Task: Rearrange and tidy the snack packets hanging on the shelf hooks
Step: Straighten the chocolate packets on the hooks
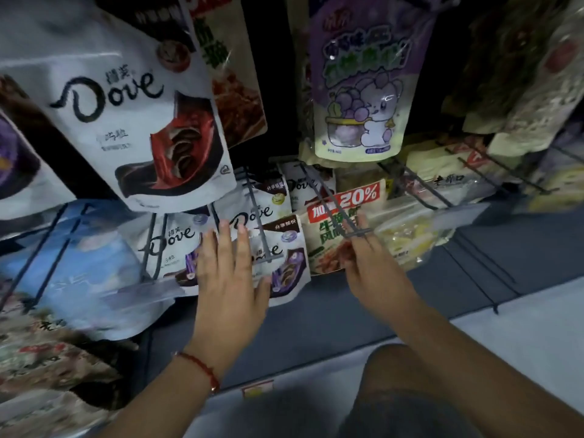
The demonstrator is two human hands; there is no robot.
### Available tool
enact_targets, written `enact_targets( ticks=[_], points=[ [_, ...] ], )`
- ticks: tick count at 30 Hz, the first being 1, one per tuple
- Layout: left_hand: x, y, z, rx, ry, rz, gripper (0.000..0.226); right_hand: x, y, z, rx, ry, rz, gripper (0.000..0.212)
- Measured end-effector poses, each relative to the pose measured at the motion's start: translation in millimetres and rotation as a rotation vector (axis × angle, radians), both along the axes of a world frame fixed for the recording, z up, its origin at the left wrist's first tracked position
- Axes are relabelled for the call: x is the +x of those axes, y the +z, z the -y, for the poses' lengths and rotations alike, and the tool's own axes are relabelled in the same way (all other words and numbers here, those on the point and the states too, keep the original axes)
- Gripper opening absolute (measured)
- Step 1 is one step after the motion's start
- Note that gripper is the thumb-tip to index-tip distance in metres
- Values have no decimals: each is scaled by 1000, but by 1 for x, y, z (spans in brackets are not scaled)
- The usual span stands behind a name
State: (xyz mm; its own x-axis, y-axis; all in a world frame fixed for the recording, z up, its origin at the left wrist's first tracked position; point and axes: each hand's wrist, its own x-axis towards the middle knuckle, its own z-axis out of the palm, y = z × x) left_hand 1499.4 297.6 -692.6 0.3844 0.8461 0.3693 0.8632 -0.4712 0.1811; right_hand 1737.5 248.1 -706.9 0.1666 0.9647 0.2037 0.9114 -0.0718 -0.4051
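Observation:
My left hand (229, 273) lies flat with straight fingers against small white Dove packets (278, 248) hanging on a low grey hook (259, 222). My right hand (368, 257) reaches to the green and red "20%" snack packet (331, 229); its fingers are at the tip of another grey hook (328, 200), and I cannot tell whether they grip anything. A large white Dove bag (132, 121) hangs above left. A purple grape-cartoon packet (357, 90) hangs above right.
A light blue packet (82, 267) hangs at the left, with patterned packets (41, 358) below it. A clear packet of yellow snacks (407, 235) and more pale packets (442, 172) hang to the right. Bare wire hooks (483, 273) jut out over the grey floor.

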Motion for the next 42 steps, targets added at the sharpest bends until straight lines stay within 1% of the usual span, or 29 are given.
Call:
enact_targets(
  ticks=[2,5,7,8,9,10,12,13,16,18,21,26,29,31,34,36,38,40,42],
  points=[
    [-11,-6,18,-25,-2,-143,90,-2,8,-7,14,-25,-31,36],
    [-30,-6,37,-78,-49,-228,98,-12,23,-15,-13,-100,-74,55],
    [-39,-1,45,-101,-66,-252,96,-19,31,-13,-14,-132,-124,67],
    [-43,4,49,-114,-78,-250,94,-22,36,-11,-1,-136,-146,70],
    [-46,11,53,-124,-93,-237,91,-24,41,-9,5,-136,-129,69],
    [-48,17,57,-129,-111,-226,89,-27,47,-6,-9,-144,-61,66],
    [-51,31,61,-153,-139,-194,86,-28,54,-1,-46,-165,140,65],
    [-52,38,62,-167,-140,-175,86,-29,58,2,-58,-180,206,66],
    [-50,58,69,-204,-132,-164,84,-31,59,12,-126,-173,331,63],
    [-47,62,75,-213,-133,-196,82,-33,56,20,-152,-127,365,69],
    [-37,57,84,-206,-162,-229,81,-33,52,29,-159,-128,347,72],
    [-30,40,86,-261,-180,-216,81,-40,37,38,-181,-44,381,74],
    [-29,34,86,-260,-204,-218,81,-52,32,43,-201,10,381,81],
    [-28,33,83,-269,-234,-210,81,-60,32,43,-215,30,364,80],
    [-29,27,74,-275,-268,-154,80,-76,36,34,-217,19,273,79],
    [-34,22,69,-307,-271,-97,79,-89,42,24,-214,-32,173,79],
    [-37,18,64,-341,-280,-98,80,-101,50,11,-211,-110,85,84],
    [-36,19,57,-359,-301,-95,81,-110,57,-2,-214,-185,62,92],
    [-33,21,52,-365,-317,-45,82,-114,62,-15,-237,-235,66,98]
  ],
)
